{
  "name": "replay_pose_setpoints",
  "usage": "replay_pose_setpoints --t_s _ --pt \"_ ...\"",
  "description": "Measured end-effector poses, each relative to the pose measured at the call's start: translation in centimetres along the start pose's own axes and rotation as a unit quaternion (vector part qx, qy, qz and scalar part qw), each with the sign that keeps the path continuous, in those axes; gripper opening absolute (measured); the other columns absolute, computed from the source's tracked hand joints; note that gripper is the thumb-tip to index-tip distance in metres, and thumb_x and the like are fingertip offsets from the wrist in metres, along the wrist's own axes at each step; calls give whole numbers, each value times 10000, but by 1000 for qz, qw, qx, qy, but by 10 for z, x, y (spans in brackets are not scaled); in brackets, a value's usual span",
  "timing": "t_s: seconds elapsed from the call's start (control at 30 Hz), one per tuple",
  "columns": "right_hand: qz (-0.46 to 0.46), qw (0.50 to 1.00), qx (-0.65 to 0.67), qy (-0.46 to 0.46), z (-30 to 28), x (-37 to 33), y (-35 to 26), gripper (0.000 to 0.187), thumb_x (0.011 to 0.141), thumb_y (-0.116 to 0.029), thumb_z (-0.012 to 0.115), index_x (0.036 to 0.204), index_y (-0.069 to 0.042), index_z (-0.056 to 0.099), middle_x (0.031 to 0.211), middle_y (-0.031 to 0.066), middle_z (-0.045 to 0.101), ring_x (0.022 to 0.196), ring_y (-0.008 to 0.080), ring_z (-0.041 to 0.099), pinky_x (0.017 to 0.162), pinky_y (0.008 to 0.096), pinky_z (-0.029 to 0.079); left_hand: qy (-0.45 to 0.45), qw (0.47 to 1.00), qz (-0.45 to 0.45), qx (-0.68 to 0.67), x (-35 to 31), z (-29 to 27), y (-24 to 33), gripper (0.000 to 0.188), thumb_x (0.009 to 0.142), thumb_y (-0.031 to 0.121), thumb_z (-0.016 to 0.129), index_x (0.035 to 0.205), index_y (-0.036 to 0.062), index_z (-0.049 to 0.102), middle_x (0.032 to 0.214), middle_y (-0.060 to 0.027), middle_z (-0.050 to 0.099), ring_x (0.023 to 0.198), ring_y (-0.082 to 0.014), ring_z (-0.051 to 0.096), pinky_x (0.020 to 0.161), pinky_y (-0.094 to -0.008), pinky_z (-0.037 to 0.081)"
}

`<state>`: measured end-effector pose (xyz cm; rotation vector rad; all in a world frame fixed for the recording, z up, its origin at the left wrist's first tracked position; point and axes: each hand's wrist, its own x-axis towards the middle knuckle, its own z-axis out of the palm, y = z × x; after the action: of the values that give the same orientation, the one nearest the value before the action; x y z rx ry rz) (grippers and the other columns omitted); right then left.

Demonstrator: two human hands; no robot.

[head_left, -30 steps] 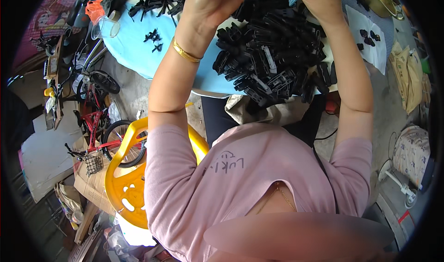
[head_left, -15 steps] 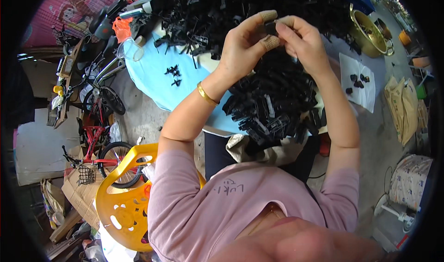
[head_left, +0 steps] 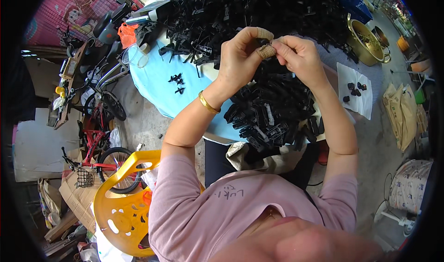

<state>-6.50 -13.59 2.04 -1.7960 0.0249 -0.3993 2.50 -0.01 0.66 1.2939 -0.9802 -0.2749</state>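
My left hand (head_left: pixel 237 61), with tan finger covers on thumb and forefinger and a gold bangle at the wrist, is closed in a pinch. Its fingertips meet those of my right hand (head_left: pixel 299 58), also pinched. Between them is a small black plastic part, mostly hidden by the fingers. Just below the hands lies a pile of black plastic clip-like parts (head_left: pixel 268 114) at the near table edge. A much larger heap of black parts (head_left: pixel 208 12) covers the far side.
Several small black pieces (head_left: pixel 176 79) lie on the light blue table cover (head_left: pixel 152 88). At right are a white sheet (head_left: pixel 363 102) with dark lumps and a brass-coloured pot (head_left: pixel 356 30). A yellow chair (head_left: pixel 104 206) stands at lower left, near a red bicycle (head_left: pixel 92 141).
Both hands have come lower and nearer to me. My left thumb and forefinger have drawn closer together, and the part between the hands shows less. The view has shifted slightly.
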Motion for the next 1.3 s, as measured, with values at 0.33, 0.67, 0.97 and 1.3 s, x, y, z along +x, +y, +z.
replay_pose_setpoints --t_s 0.33,0.67,0.97,1.3 --pt "-156 987 -43 -25 -11 -6 -4 160 878 -122 518 797 -7 595 589 -39 485 543 27 422 497 175 334 -27 998 5 -51 2 2 9 258 768 -40 624 1006 -20 527 928 -90 614 808 -119 601 735 -233 507" --pt "-78 996 -29 29 5 -7 -4 152 882 -127 511 859 -10 605 582 -47 468 503 2 379 434 147 279 81 979 165 91 -6 10 0 222 738 -10 666 939 -9 573 811 -49 634 706 -73 593 645 -203 498" --pt "-64 996 47 29 -6 -2 6 172 891 -138 499 962 -18 599 615 -41 476 481 -12 346 416 134 249 -24 988 -35 -152 3 4 0 455 806 7 592 1226 0 418 1042 -81 582 883 -116 577 783 -245 483" --pt "-58 998 31 23 -9 -1 3 181 890 -134 494 965 -8 600 626 -36 491 478 -10 357 416 136 270 -40 987 -80 -137 3 -1 3 396 844 -3 479 1234 1 408 1083 -95 548 945 -150 567 827 -303 495"
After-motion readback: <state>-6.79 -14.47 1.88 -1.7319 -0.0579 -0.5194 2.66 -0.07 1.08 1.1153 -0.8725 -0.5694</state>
